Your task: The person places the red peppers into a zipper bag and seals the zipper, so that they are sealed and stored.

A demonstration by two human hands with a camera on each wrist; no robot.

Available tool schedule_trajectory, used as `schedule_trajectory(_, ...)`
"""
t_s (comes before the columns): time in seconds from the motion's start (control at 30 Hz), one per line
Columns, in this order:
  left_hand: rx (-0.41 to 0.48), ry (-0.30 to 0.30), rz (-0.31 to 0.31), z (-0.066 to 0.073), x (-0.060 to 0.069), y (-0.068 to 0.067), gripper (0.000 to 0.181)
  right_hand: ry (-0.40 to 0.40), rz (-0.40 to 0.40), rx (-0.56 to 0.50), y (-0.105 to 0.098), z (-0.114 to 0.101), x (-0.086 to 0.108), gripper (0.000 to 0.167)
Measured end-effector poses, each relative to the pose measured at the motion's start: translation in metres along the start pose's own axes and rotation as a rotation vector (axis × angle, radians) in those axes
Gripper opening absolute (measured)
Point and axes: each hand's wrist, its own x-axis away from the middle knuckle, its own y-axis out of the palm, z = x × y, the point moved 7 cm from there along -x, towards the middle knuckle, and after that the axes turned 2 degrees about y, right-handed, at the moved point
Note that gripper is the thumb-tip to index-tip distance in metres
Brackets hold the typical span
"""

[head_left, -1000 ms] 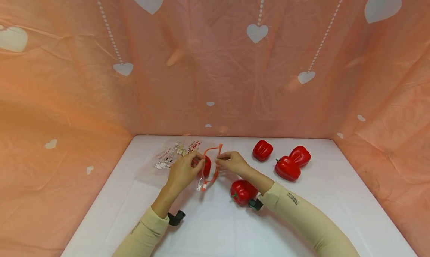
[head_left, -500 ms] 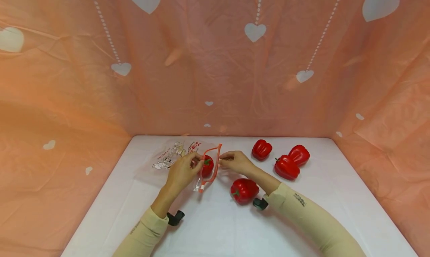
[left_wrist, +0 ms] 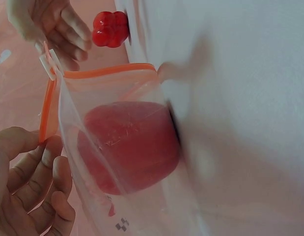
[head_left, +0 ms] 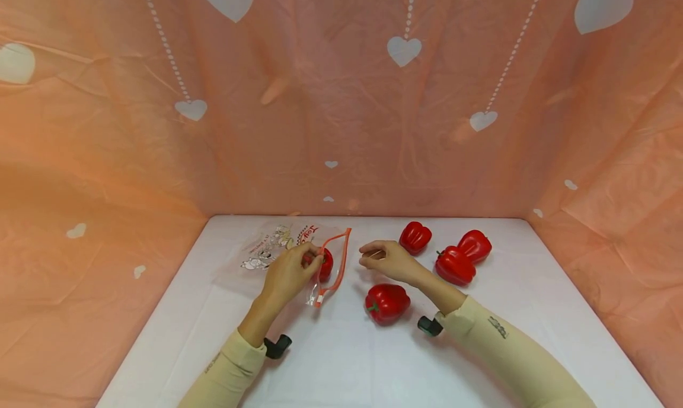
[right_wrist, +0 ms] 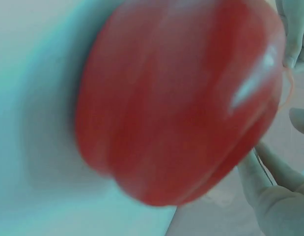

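Note:
Between thumb and fingers my left hand (head_left: 290, 273) pinches the orange zip edge of a clear printed zip bag (head_left: 267, 248), whose mouth gapes to the right. Inside the bag lies a red bell pepper (left_wrist: 132, 147), partly covered by the left hand in the head view. My right hand (head_left: 392, 261) hovers apart from the bag, fingers loosely bent with nothing between them. Just below it on the table sits another red bell pepper (head_left: 387, 304) with a green stem, which fills much of the right wrist view.
Behind the right hand lies one red bell pepper (head_left: 415, 238). Farther right, two more touch each other, a front pepper (head_left: 455, 265) and a rear pepper (head_left: 475, 246). The white table (head_left: 341, 360) meets an orange curtain (head_left: 341, 129) at the back and sides.
My right hand has let go of the bag's edge and moved off to the right. The left hand keeps its pinch on the bag, nearly still.

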Motion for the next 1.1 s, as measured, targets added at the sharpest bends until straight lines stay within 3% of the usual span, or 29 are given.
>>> schedule_trajectory(0.3,-0.013,0.006,0.002,0.001,-0.001,-0.002,0.010,-0.035,-0.036,0.074,-0.010,0.005,0.020,0.042)
schedule_trajectory(0.63,-0.013,-0.006,-0.017,0.000,0.001,-0.001,0.011,-0.071,-0.108,0.044,-0.016,0.018,0.043,0.045)
schedule_trajectory(1.1,-0.026,0.004,-0.023,-0.002,0.001,0.000,0.011,-0.093,-0.144,0.048,-0.021,0.030,0.067,0.051)
